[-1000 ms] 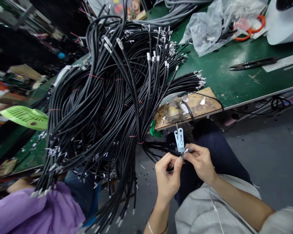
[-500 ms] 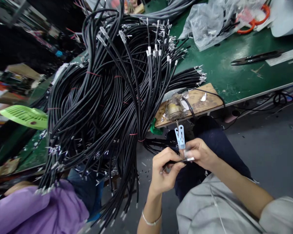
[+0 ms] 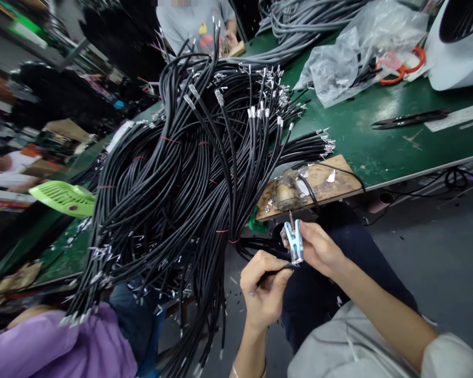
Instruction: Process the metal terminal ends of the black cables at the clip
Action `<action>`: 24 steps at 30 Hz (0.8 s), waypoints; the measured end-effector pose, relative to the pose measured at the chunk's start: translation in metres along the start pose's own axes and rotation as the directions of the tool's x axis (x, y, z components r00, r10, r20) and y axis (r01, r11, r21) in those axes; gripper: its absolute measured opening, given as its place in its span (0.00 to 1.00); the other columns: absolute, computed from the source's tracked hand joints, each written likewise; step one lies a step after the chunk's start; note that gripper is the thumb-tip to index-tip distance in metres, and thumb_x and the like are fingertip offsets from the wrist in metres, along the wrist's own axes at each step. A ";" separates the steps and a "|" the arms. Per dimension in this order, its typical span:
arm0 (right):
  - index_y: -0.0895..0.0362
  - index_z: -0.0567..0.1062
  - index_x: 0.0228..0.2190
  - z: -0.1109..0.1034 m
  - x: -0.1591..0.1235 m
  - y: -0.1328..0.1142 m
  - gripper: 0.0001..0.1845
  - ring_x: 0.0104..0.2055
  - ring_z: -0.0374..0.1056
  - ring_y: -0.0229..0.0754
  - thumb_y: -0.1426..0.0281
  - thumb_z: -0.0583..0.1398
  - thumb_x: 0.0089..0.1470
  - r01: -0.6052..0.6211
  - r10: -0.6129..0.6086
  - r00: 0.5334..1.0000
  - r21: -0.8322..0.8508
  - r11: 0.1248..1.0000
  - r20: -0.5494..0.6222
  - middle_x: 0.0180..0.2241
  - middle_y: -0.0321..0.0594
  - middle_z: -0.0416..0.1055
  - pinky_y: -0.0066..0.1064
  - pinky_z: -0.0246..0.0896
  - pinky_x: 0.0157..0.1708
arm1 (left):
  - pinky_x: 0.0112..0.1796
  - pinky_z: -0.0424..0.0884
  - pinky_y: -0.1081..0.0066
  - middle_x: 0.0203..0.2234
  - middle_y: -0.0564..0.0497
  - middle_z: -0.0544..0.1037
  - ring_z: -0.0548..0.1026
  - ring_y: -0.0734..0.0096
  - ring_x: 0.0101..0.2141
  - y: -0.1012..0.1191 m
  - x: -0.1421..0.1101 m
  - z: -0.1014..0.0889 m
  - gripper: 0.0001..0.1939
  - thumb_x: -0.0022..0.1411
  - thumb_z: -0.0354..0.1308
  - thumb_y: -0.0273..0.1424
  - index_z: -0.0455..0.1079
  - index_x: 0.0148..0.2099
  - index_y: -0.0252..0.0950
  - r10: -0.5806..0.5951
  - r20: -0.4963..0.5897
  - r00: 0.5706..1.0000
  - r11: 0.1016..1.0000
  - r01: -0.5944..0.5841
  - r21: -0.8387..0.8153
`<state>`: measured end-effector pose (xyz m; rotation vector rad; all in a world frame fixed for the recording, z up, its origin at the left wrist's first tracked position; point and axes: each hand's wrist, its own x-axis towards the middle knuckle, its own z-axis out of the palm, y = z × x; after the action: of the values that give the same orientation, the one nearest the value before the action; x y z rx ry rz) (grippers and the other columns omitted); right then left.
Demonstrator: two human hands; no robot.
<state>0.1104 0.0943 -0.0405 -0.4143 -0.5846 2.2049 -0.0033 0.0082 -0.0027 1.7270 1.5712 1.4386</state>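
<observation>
From here I see the left hand (image 3: 266, 286) with its grip closed on a black cable (image 3: 274, 273), whose silvery end meets the lower tip of a light-blue clothespin (image 3: 294, 242); the right hand (image 3: 319, 247) has its grip pinched on that clothespin, just off the edge of the wooden board (image 3: 327, 181). A large heap of black cables (image 3: 181, 173) covers much of the green table (image 3: 358, 136), and black snips (image 3: 410, 119) lie beyond the board

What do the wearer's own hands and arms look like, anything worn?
Left hand: ungloved, thin pale band on the forearm near the wrist. Right hand: ungloved, bare wrist, light grey sleeve ending near the elbow.
</observation>
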 end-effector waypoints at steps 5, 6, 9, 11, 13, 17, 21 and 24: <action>0.62 0.78 0.27 0.001 -0.001 0.007 0.20 0.24 0.64 0.35 0.55 0.66 0.48 -0.048 0.046 0.999 0.138 0.989 0.011 0.24 0.41 0.72 0.25 0.58 0.23 | 0.27 0.62 0.75 0.23 0.54 0.72 0.68 0.74 0.25 0.000 0.001 0.006 0.04 0.57 0.60 0.22 0.72 0.32 0.36 -0.061 0.057 0.997 0.998 0.061 0.000; 0.62 0.78 0.27 0.000 -0.001 0.008 0.20 0.24 0.63 0.34 0.56 0.66 0.48 -0.059 0.057 0.998 0.156 0.986 0.018 0.25 0.41 0.72 0.24 0.57 0.22 | 0.27 0.62 0.75 0.23 0.54 0.71 0.67 0.75 0.25 0.001 0.001 0.006 0.04 0.57 0.60 0.23 0.72 0.32 0.35 -0.073 0.067 0.995 0.997 0.074 -0.004; 0.63 0.78 0.28 -0.003 -0.001 0.010 0.20 0.24 0.61 0.33 0.56 0.66 0.49 -0.099 0.091 0.994 0.186 0.978 0.053 0.27 0.42 0.73 0.23 0.56 0.22 | 0.25 0.60 0.76 0.22 0.54 0.70 0.66 0.75 0.24 0.002 0.003 0.006 0.04 0.58 0.60 0.24 0.71 0.30 0.35 -0.118 0.098 0.988 0.993 0.120 -0.016; 0.62 0.78 0.30 -0.007 -0.001 0.012 0.20 0.24 0.62 0.33 0.55 0.65 0.50 -0.127 0.117 0.991 0.187 0.974 0.063 0.26 0.42 0.73 0.24 0.57 0.24 | 0.25 0.58 0.76 0.21 0.54 0.69 0.65 0.76 0.23 0.003 0.003 0.005 0.05 0.58 0.59 0.24 0.70 0.29 0.34 -0.140 0.123 0.983 0.989 0.143 -0.023; 0.61 0.78 0.31 -0.013 -0.001 0.014 0.22 0.25 0.64 0.35 0.53 0.63 0.52 -0.157 0.151 0.987 0.181 0.971 0.049 0.26 0.41 0.73 0.25 0.58 0.25 | 0.24 0.58 0.76 0.21 0.54 0.68 0.64 0.76 0.23 0.003 0.002 0.003 0.05 0.58 0.59 0.24 0.70 0.29 0.34 -0.141 0.145 0.979 0.989 0.147 -0.032; 0.60 0.78 0.31 -0.032 -0.010 0.014 0.21 0.26 0.63 0.35 0.53 0.64 0.49 -0.144 0.147 0.989 0.140 0.980 -0.012 0.26 0.41 0.72 0.26 0.56 0.25 | 0.24 0.58 0.76 0.21 0.54 0.70 0.65 0.76 0.23 0.002 -0.004 0.000 0.04 0.58 0.60 0.24 0.71 0.30 0.34 -0.124 0.156 0.980 0.990 0.133 -0.049; 0.60 0.78 0.29 -0.052 -0.027 0.007 0.16 0.26 0.62 0.36 0.58 0.67 0.48 -0.072 0.055 0.991 -0.148 0.986 -0.119 0.24 0.38 0.70 0.28 0.55 0.27 | 0.26 0.62 0.76 0.22 0.52 0.72 0.68 0.75 0.24 -0.002 -0.010 -0.001 0.05 0.59 0.60 0.28 0.73 0.30 0.34 -0.158 0.209 0.965 0.975 0.186 -0.123; 0.58 0.77 0.26 -0.053 -0.039 -0.004 0.12 0.26 0.61 0.36 0.62 0.66 0.50 -0.019 -0.062 0.985 -0.465 0.885 -0.160 0.23 0.35 0.67 0.29 0.54 0.28 | 0.26 0.66 0.75 0.27 0.47 0.76 0.71 0.75 0.24 -0.007 -0.010 0.000 0.11 0.63 0.56 0.34 0.76 0.33 0.33 -0.360 0.353 0.864 0.869 0.448 -0.211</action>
<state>0.1619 0.0810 -0.0785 -0.8337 -1.0225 1.9667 -0.0050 0.0007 -0.0122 1.2735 1.3753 1.0655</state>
